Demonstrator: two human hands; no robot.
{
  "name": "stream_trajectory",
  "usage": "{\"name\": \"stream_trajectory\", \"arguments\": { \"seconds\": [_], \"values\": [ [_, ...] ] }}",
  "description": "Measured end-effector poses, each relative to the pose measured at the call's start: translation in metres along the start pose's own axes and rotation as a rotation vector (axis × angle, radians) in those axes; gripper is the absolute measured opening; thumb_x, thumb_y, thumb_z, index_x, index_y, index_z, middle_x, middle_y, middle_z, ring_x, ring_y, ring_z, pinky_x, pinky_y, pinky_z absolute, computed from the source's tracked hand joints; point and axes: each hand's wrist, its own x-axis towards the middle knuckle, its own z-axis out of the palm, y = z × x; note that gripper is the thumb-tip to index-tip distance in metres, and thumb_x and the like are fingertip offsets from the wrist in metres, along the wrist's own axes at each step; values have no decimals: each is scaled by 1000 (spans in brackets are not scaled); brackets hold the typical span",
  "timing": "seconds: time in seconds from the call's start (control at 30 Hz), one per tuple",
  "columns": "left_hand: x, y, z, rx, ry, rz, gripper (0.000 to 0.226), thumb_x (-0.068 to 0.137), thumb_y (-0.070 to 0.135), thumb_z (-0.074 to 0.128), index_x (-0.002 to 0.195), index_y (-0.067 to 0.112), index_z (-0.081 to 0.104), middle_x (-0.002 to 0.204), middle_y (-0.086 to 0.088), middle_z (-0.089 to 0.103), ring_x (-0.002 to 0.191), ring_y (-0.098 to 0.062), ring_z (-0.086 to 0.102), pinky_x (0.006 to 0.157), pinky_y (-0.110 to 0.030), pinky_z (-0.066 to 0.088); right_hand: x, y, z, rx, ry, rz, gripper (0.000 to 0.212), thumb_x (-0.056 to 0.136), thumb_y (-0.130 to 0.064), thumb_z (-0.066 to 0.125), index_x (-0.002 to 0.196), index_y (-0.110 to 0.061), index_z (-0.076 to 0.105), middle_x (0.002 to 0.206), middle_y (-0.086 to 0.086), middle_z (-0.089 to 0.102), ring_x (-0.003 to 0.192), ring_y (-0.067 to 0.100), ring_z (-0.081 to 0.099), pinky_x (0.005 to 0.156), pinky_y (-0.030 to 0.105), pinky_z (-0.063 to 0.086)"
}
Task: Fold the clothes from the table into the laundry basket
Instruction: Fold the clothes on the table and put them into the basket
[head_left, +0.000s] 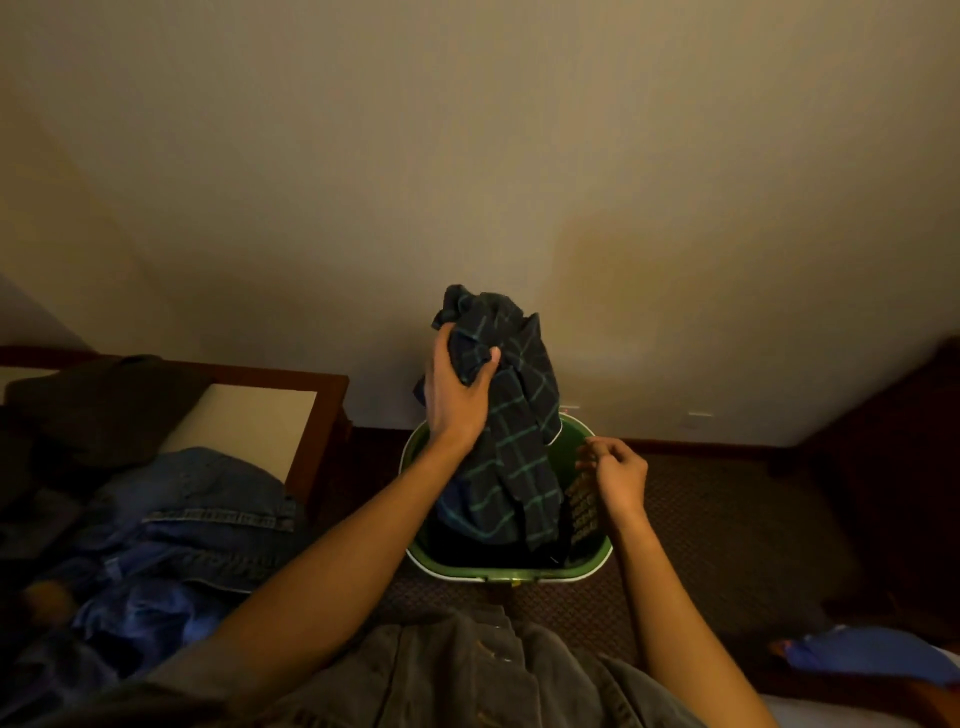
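At the left stands the counter (291, 415), with a dark red-brown wooden frame and a pale top. On it lies a heap of clothes: blue denim jeans (208, 499) on top, some brighter blue fabric (156, 613) below them, and a dark garment (88, 405) at the far end. The floor (727, 519) is a dark patterned carpet. A green laundry basket (519, 574) with a pale rim stands directly on it, near the wall. At the lower right, a blue cloth (872, 652) lies on a surface which I cannot identify.

Checked garment (511, 415) in left hand (457, 389)
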Motion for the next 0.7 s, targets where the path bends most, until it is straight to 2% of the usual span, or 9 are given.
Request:
{"name": "stream_trajectory", "arguments": {
  "seconds": [0.1,0.2,0.3,0.5,0.6,0.7],
  "values": [
    [-37,-38,21,13,-34,-167,67,90,47,67,146,34,33,147,-6,40,129,-26,46,102,-35,41,-10,7,-5,-26,-19,-14,15,97,-10,56,100,-4,70,91,7,69,82,18,63,61,25,46],
    [-75,-93,26,135,-258,-280,56,87,51,68,135,37,43,137,-7,49,124,-27,52,101,-36,43,-19,26,-7,-66,-70,-14,13,96,-13,59,98,-7,70,89,6,70,79,18,63,61,27,48],
    [-92,-126,16,273,-477,-356,49,90,48,66,134,32,52,139,-6,52,128,-28,52,103,-38,46,-26,42,-7,-101,-107,16,12,96,-12,58,97,-7,70,89,8,69,77,18,61,56,28,47],
    [-113,-140,-3,222,-382,-480,40,94,38,65,131,28,57,140,-5,54,125,-25,56,101,-34,46,-36,64,7,-198,-206,44,16,97,-9,55,85,-13,65,83,8,66,72,17,59,54,29,46],
    [-126,-146,-25,205,-332,-499,38,93,40,65,129,32,59,138,-3,56,118,-22,61,98,-31,47,-44,75,24,-243,-279,83,14,97,-8,54,89,-11,65,82,6,65,68,15,57,52,28,44],
    [-132,-150,-57,209,-247,-502,34,91,44,66,124,40,60,136,0,59,114,-20,63,102,-41,49,-57,81,45,-264,-370,111,14,96,-6,53,97,-5,67,81,4,64,68,15,56,51,27,42]
  ]
}}
